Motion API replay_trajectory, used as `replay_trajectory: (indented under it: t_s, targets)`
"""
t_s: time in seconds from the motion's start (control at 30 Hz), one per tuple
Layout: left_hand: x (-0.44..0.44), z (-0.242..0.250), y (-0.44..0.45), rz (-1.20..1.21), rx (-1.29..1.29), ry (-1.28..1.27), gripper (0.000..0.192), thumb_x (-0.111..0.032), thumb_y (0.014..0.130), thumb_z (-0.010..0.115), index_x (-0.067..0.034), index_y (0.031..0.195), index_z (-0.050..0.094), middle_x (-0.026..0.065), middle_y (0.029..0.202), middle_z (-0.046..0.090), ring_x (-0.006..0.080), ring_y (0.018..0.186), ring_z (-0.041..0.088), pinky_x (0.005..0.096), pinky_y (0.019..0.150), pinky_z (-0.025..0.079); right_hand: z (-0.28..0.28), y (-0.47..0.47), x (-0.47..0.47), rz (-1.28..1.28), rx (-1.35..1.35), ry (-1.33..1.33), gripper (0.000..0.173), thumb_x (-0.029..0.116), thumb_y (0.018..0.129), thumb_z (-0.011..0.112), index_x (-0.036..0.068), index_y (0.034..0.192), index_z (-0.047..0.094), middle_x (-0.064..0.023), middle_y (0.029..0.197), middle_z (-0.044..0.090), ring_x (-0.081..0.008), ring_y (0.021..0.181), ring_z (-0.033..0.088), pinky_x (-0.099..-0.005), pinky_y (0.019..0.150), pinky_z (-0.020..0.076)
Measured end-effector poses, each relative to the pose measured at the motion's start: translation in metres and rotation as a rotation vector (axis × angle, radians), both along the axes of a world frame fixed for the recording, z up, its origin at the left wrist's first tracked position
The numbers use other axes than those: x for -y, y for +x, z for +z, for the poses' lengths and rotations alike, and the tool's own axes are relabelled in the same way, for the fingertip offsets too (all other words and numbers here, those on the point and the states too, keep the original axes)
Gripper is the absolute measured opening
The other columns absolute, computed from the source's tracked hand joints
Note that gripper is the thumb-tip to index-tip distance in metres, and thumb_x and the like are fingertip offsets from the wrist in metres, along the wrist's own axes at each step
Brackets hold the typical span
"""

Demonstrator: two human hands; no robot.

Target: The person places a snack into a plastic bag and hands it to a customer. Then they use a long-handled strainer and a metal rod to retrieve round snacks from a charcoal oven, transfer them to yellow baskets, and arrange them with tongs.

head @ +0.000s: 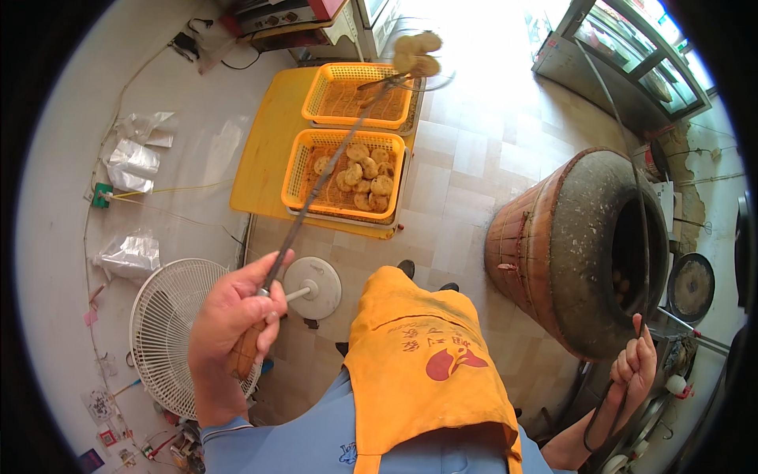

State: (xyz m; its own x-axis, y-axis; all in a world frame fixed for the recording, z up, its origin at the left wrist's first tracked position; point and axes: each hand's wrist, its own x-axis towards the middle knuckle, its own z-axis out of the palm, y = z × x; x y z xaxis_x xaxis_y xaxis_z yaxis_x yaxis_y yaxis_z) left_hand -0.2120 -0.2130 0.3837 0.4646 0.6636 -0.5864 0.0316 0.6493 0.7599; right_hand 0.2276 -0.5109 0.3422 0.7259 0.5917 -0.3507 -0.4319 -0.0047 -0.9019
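My left hand grips the wooden handle of a long metal rod. At the rod's far end, several round flatbreads, blurred, are held up beside the far basket on or over a wire ring. My right hand closes around a second, thin metal rod with a bent loop at its near end. This rod crosses in front of the mouth of a barrel-shaped oven. Some round pieces show dimly inside the oven. Several golden flatbreads lie in the nearer yellow plastic basket.
Both baskets, the far one included, stand on trays on a yellow table. A white standing fan is at my left, its round base on the tiled floor. A glass-fronted cabinet stands beyond the oven. A round black pan is at right.
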Motion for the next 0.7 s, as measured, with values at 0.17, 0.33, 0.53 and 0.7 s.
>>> replay_trajectory:
  t_s: [0.17,0.33,0.53,0.7]
  targets:
    - [0.005,-0.023,0.004,0.004,-0.195,0.158,0.056,-0.006,0.086,0.053,0.007,0.138,0.036,0.0054,0.077,0.055,0.0092,0.048,0.053,0.022,0.038,0.044,-0.013,0.027,0.007,0.154,-0.045,0.036,0.04,0.012,0.099,0.04,-0.006,0.135,0.044,0.0075,0.057,0.028,-0.001,0.039,0.021,-0.0182,0.033,0.0177]
    - [-0.008,-0.078,0.013,-0.03,-0.42,0.325,0.064,-0.006,0.086,0.054,0.008,0.143,0.029,0.0009,0.07,0.053,0.0072,0.049,0.052,0.0214,0.044,0.044,-0.025,0.044,0.01,0.096,-0.044,-0.048,0.038,0.008,0.097,0.04,-0.002,0.132,0.049,0.0076,0.057,0.028,-0.0011,0.039,0.022,-0.0181,0.033,0.0179]
    - [-0.007,-0.145,0.016,-0.095,-0.859,0.632,0.059,-0.006,0.082,0.055,0.008,0.138,0.041,0.0122,0.066,0.06,0.0197,0.054,0.058,0.0315,0.053,0.046,-0.031,0.048,0.016,0.104,-0.021,-0.058,0.037,0.005,0.096,0.039,0.0,0.131,0.052,0.0078,0.057,0.028,-0.001,0.039,0.022,-0.0177,0.032,0.0182]
    - [0.011,-0.172,0.01,-0.155,-1.152,0.842,0.055,-0.007,0.08,0.056,0.005,0.133,0.048,0.023,0.072,0.062,0.0358,0.062,0.06,0.0401,0.06,0.047,-0.034,0.045,0.021,0.107,0.014,-0.036,0.037,0.005,0.097,0.039,-0.001,0.132,0.052,0.0078,0.058,0.028,-0.0006,0.039,0.022,-0.0171,0.033,0.0182]
